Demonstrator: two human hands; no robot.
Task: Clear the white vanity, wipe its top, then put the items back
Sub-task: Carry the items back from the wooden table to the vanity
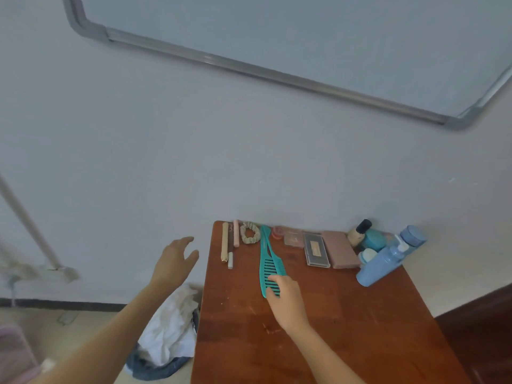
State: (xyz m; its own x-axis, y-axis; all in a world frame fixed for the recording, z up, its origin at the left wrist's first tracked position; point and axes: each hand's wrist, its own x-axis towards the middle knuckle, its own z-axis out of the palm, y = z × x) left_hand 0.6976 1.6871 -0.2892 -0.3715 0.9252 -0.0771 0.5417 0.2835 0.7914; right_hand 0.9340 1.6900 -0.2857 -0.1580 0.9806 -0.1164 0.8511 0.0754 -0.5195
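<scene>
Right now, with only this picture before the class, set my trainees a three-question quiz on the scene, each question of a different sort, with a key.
1. True or false: the right hand touches the teal comb.
2. Which lies nearest the table's left edge? A scrunchie, B beige stick, C blue bottle.
3. Fill in: the left hand holds ____.
Key: 1 true; 2 B; 3 nothing.

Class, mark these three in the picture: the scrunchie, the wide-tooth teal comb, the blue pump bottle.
scrunchie [243,234]: head view, left band of the ring.
wide-tooth teal comb [262,261]: head view, its spine.
blue pump bottle [378,266]: head view, middle of its body.
</scene>
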